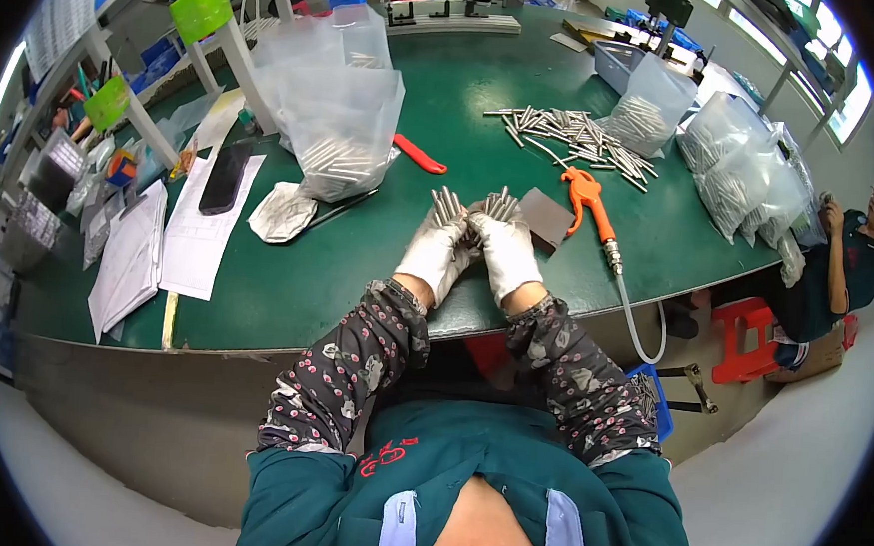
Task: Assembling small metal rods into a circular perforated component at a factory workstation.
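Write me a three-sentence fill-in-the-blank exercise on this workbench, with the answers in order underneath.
The left hand and right hand, wearing ____ gloves, hold metal rods.
The air gun is mostly ____ in colour.
The black phone lies to the ____ of both hands.

Missing words: white; orange; left.

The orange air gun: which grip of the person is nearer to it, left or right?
Right. The right grip is just left of the orange air gun, with a brownish block between them; the left grip is farther left, beyond the right one.
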Demonstrator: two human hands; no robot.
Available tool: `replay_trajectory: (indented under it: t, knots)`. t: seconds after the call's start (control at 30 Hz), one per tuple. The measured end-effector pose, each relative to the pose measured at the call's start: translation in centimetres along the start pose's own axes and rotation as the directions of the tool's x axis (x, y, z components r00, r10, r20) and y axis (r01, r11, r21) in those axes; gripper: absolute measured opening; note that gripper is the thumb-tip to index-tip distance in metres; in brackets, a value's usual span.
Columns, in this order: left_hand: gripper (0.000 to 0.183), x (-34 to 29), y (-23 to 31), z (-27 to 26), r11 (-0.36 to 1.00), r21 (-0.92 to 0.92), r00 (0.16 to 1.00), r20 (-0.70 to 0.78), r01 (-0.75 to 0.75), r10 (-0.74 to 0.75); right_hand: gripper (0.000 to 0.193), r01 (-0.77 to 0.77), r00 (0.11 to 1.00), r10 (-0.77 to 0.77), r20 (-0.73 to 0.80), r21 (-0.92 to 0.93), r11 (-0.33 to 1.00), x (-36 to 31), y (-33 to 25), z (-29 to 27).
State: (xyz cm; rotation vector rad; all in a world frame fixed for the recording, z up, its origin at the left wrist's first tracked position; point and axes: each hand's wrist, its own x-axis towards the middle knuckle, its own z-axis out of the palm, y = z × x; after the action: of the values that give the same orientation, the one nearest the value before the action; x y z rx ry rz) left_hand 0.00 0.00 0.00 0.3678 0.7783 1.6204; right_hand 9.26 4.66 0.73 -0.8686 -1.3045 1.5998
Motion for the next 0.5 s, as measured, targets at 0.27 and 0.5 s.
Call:
replay_trajectory:
  t: [0.27,0.5]
  knots:
    - [0.029,-0.4,-1.5,-1.1,0.999,-0.035,0.997,-0.070,0.019,-0.021,0.032,-0.048,0.957,-0.053,-0.285,-0.338,0.940,-1.0,1.0,2.5]
    - [0.024,-0.2,-2.5,-2.2,0.959,-0.278,0.999,0.029,0.046,-0.039,0.054,-0.292,0.956,0.219,-0.193,-0.624,0.725,-0.7,-2.3,2.8]
